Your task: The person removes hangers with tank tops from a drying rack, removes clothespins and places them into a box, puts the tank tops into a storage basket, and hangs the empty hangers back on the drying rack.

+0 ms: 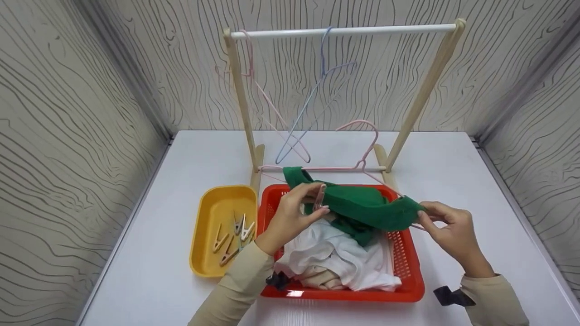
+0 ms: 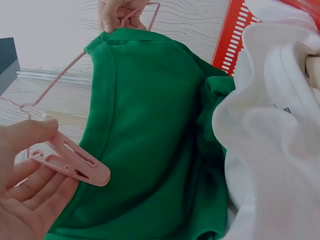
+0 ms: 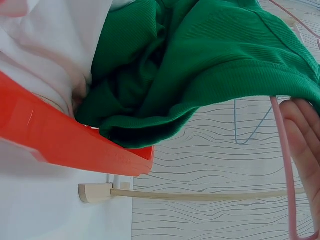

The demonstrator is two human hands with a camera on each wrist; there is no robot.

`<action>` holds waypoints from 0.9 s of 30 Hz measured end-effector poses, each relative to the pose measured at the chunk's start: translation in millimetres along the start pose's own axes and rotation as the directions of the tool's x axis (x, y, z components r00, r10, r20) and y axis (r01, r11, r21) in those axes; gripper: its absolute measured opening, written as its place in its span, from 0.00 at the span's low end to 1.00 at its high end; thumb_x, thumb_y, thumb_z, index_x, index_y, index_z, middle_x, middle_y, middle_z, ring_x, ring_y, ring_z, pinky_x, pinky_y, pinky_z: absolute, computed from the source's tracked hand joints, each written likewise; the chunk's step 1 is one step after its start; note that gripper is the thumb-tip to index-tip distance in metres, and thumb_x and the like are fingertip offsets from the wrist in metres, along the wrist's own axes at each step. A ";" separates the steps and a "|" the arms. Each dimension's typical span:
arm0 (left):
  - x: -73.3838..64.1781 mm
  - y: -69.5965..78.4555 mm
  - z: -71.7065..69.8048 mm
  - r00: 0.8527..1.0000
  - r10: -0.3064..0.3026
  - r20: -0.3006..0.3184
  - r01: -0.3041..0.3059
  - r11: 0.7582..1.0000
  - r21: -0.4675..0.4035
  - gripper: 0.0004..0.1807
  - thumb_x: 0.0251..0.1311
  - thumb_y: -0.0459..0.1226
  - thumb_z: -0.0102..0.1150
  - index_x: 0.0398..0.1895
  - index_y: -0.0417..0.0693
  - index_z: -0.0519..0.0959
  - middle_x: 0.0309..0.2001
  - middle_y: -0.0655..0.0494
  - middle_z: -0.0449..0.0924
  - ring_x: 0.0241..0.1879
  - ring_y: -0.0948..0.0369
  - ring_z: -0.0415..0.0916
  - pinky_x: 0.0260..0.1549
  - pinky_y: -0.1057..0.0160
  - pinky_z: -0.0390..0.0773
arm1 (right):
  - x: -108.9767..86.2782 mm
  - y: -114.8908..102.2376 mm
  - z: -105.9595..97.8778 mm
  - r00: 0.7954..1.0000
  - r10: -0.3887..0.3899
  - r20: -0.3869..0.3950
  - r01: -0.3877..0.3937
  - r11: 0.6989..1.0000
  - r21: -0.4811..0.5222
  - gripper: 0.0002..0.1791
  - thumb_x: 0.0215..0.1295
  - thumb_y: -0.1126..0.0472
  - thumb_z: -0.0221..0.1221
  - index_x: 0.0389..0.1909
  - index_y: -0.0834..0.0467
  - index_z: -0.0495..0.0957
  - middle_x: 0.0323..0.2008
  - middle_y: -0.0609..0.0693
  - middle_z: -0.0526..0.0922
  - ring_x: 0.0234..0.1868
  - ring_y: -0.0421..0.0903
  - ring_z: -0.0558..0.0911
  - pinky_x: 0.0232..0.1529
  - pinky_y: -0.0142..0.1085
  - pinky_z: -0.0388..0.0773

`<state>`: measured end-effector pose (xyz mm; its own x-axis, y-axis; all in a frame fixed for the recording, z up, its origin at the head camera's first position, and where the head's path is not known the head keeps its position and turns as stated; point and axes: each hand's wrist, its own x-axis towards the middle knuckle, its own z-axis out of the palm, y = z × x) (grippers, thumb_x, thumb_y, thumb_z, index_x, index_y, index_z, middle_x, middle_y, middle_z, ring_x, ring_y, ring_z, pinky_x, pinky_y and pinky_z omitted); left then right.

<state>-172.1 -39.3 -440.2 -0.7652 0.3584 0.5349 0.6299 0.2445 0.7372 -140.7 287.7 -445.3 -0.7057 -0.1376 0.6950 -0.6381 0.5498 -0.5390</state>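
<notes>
A green ribbed-edge garment (image 1: 358, 203) hangs on a pink hanger (image 1: 376, 134) above the red basket, its lower part drooping over the white clothes (image 1: 344, 258). Between the thumb and fingers of my left hand (image 1: 287, 217) is a pink clothespin (image 2: 75, 162), its nose over the garment's edge band in the left wrist view. My right hand (image 1: 453, 226) pinches the garment's corner at the right end of the hanger. In the right wrist view, the hanger's pink bar (image 3: 285, 160) runs beside that hand's fingers.
The red basket (image 1: 414, 290) holds white and beige clothes. Left of it, a yellow tray (image 1: 197, 240) contains several clothespins (image 1: 229, 251). Behind stands a wooden rack with a white rod (image 1: 389, 30), from which a pink hanger (image 1: 272, 106) and a blue hanger (image 1: 312, 93) hang.
</notes>
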 end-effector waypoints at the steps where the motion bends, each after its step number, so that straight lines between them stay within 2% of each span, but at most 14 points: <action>1: -1.0 -1.3 -0.8 1.000 0.002 -0.006 -0.002 1.000 0.002 0.24 0.57 0.36 0.66 0.56 0.39 0.73 0.48 0.43 0.81 0.47 0.55 0.82 0.51 0.61 0.83 | 0.0 0.0 0.1 1.000 0.003 -0.001 -0.003 1.000 0.004 0.17 0.40 0.87 0.61 0.32 0.71 0.83 0.31 0.45 0.89 0.39 0.15 0.79 0.39 0.13 0.76; 5: -6.5 -7.2 -3.3 1.000 -0.018 -0.018 0.018 1.000 0.005 0.24 0.57 0.37 0.66 0.56 0.40 0.74 0.47 0.44 0.81 0.47 0.55 0.82 0.50 0.61 0.83 | -0.9 0.5 -0.2 1.000 0.019 -0.001 -0.019 1.000 0.008 0.16 0.40 0.86 0.61 0.32 0.71 0.82 0.32 0.38 0.88 0.38 0.15 0.79 0.38 0.12 0.75; 14: -23.2 -21.6 -13.7 0.988 -0.149 -0.047 0.151 0.988 0.032 0.24 0.56 0.37 0.66 0.56 0.41 0.74 0.50 0.43 0.81 0.49 0.53 0.82 0.49 0.59 0.84 | -1.8 0.9 -0.5 0.999 0.042 -0.002 -0.042 0.999 0.009 0.16 0.41 0.86 0.61 0.32 0.70 0.83 0.33 0.33 0.87 0.38 0.15 0.79 0.38 0.12 0.75; 18: -29.8 -28.5 -20.5 0.982 -0.176 -0.065 0.181 0.981 0.075 0.24 0.57 0.37 0.66 0.57 0.39 0.74 0.49 0.43 0.81 0.47 0.53 0.83 0.48 0.57 0.84 | -2.0 0.6 0.1 0.999 0.050 -0.003 -0.050 0.999 0.012 0.16 0.41 0.86 0.61 0.33 0.71 0.82 0.34 0.33 0.86 0.38 0.15 0.79 0.38 0.12 0.75; 23: -34.6 -37.2 -28.5 0.977 -0.198 -0.084 0.205 0.975 0.085 0.24 0.56 0.35 0.66 0.56 0.36 0.73 0.48 0.41 0.81 0.46 0.51 0.83 0.48 0.57 0.84 | -1.8 -0.2 0.3 0.999 0.048 -0.007 -0.048 0.999 0.011 0.16 0.41 0.86 0.61 0.33 0.71 0.82 0.34 0.34 0.87 0.38 0.15 0.79 0.39 0.12 0.75; 27: -37.8 -43.4 -36.0 0.966 -0.237 -0.100 0.247 0.963 0.108 0.24 0.56 0.35 0.66 0.56 0.37 0.73 0.48 0.42 0.82 0.46 0.51 0.83 0.48 0.58 0.84 | -2.5 -1.1 -0.5 0.998 0.065 -0.001 -0.065 0.998 0.007 0.15 0.42 0.86 0.61 0.33 0.71 0.82 0.35 0.30 0.85 0.37 0.14 0.79 0.38 0.12 0.75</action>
<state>-175.3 -95.9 -477.6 -0.9019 0.1987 0.3836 0.4320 0.4211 0.7976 -138.0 287.8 -446.2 -0.7451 -0.1006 0.6593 -0.5933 0.5516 -0.5863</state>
